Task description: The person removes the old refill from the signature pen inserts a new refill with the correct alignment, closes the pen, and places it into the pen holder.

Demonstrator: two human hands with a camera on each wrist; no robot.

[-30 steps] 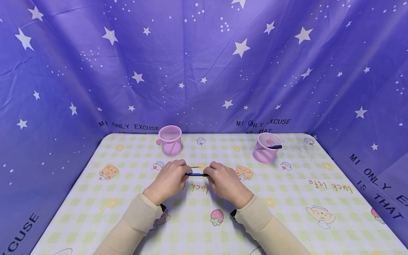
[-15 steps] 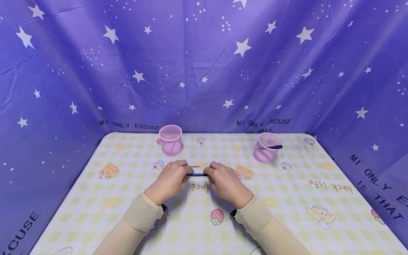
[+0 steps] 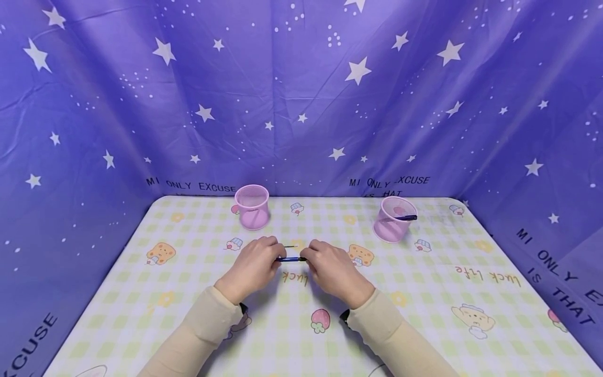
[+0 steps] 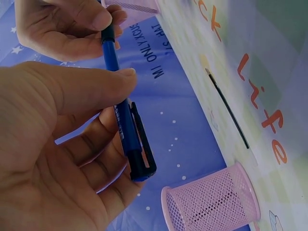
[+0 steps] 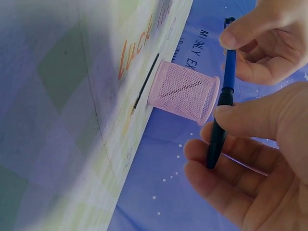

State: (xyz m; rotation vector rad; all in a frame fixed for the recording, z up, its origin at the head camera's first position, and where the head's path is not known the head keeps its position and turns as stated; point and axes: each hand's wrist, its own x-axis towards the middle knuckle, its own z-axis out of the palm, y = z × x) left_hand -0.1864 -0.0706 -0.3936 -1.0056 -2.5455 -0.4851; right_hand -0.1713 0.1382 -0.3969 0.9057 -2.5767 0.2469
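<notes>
A click pen point(image 3: 290, 259) with a blue barrel, a black clip and a black tip section is held level above the middle of the table. My left hand point(image 3: 251, 264) pinches it by the barrel near the clip, between thumb and fingers. At the other end, the thumb and fingers of my right hand point(image 3: 333, 269) grip the black tip section point(image 5: 222, 130). Barrel and tip section look joined. Beyond the hands lies a thin dark refill point(image 4: 228, 108) with a pale tip, flat on the tablecloth.
Two pink mesh pen holders stand farther back: a left holder point(image 3: 254, 219) and a right holder point(image 3: 390, 229). A dark pen point(image 3: 406, 217) leans out over the right one's rim. Through the left one's mesh a dark slanted line shows. A starry purple curtain point(image 3: 301, 157) hangs behind the table.
Both hands keep their grip on the pen in nearly the same place. The left hand has shifted very slightly to the right; the refill and both holders stay put.
</notes>
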